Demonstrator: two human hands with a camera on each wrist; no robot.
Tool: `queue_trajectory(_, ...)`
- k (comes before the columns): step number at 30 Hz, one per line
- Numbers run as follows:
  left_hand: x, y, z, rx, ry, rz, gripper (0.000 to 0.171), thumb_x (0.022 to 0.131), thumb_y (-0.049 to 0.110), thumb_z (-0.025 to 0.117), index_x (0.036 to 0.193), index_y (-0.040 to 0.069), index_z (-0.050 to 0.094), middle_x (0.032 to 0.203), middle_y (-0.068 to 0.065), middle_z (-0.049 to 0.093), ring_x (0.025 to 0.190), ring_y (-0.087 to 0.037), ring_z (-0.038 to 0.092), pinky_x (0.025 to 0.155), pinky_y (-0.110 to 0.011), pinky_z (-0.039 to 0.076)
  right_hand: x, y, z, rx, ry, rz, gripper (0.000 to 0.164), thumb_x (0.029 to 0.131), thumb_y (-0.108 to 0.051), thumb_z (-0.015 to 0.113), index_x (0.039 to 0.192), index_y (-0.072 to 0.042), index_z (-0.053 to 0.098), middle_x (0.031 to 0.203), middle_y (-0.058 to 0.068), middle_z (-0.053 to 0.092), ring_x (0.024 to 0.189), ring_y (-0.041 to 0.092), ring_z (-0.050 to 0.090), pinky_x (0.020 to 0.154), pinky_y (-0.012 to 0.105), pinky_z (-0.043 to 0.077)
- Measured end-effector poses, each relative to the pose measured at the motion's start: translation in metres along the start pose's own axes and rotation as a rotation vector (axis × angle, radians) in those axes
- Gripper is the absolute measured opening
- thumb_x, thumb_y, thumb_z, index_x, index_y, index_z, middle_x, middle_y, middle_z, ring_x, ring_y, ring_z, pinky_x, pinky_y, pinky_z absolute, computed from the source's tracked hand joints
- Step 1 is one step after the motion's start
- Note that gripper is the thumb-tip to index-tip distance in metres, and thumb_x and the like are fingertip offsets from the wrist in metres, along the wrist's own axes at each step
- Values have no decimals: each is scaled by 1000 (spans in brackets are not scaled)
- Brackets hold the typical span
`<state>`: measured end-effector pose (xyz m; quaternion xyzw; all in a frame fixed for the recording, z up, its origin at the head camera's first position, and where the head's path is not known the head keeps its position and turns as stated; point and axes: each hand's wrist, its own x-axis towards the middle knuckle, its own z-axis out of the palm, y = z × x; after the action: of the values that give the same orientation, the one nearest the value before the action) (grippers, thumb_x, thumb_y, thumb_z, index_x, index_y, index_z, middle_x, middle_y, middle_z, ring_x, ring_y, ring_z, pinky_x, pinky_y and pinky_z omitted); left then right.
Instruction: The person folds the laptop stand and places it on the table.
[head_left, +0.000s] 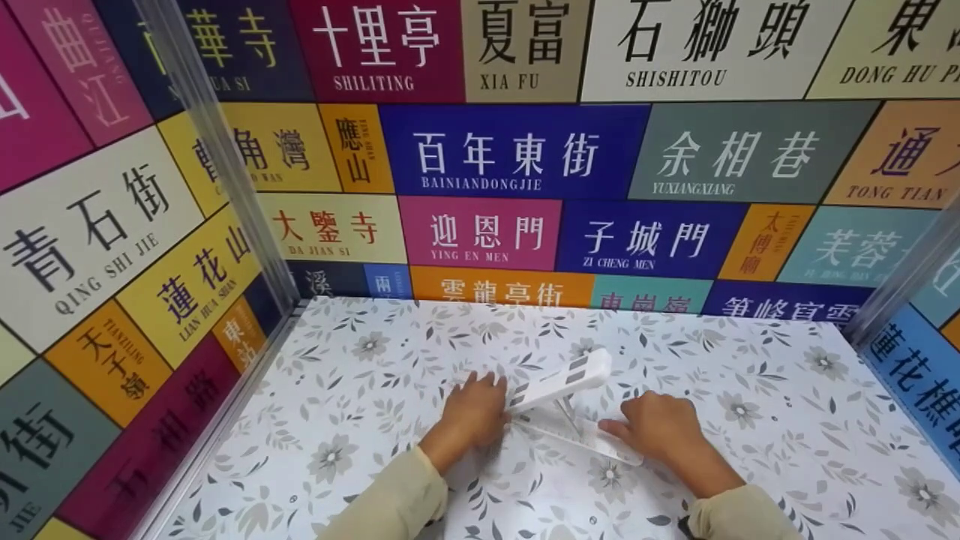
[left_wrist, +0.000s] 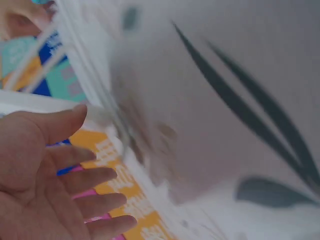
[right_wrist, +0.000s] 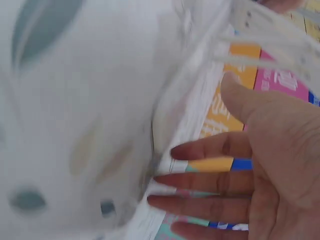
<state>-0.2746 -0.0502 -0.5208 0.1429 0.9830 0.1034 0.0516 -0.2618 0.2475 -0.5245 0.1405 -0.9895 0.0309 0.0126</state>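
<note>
A white folding stand (head_left: 549, 387) with grey pads on its raised top plate is on the table in the head view. Thin struts prop that plate above a flat base (head_left: 592, 444). My left hand (head_left: 474, 409) is at the stand's left end, where plate and base meet; the left wrist view has its fingers extended and the thumb by a white edge. On the right, my right hand (head_left: 660, 424) is beside the base, its thumb near the base's right end. Its fingers (right_wrist: 210, 182) are straight and spread in the right wrist view, close to the struts (right_wrist: 260, 59).
A white floral cloth (head_left: 360, 420) with grey leaves covers the table. Walls with coloured sign panels (head_left: 517, 150) rise behind and on both sides. A clear plastic corner strip (head_left: 240, 165) runs down at the left.
</note>
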Motion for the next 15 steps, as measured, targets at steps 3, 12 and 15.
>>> queue_trajectory(3, -4, 11, -2, -98, 113, 56, 52, 97, 32, 70, 139, 4, 60, 129, -15, 69, 115, -32, 67, 93, -46, 57, 5, 15, -5, 148, -107, -12, 43, 90, -62, 67, 76, -21, 67, 66, -4, 61, 59, 17, 54, 54, 38, 43)
queue_trajectory(12, -6, 23, 2, -493, 201, 101, 64, 91, 36, 77, 144, 5, 57, 134, -13, 68, 120, -25, 68, 99, -35, 56, 14, 49, 5, 575, -275, -169, 33, 89, -52, 75, 106, -24, 77, 99, -3, 75, 91, 17, 68, 76, 37, 54)
queue_trajectory(15, -4, 22, 4, -573, 183, 85, 62, 91, 40, 75, 144, 11, 59, 139, -9, 65, 128, -24, 63, 104, -37, 53, 16, 53, 8, 648, -317, -193, 39, 87, -45, 79, 117, -20, 77, 101, 1, 75, 92, 17, 67, 77, 34, 53)
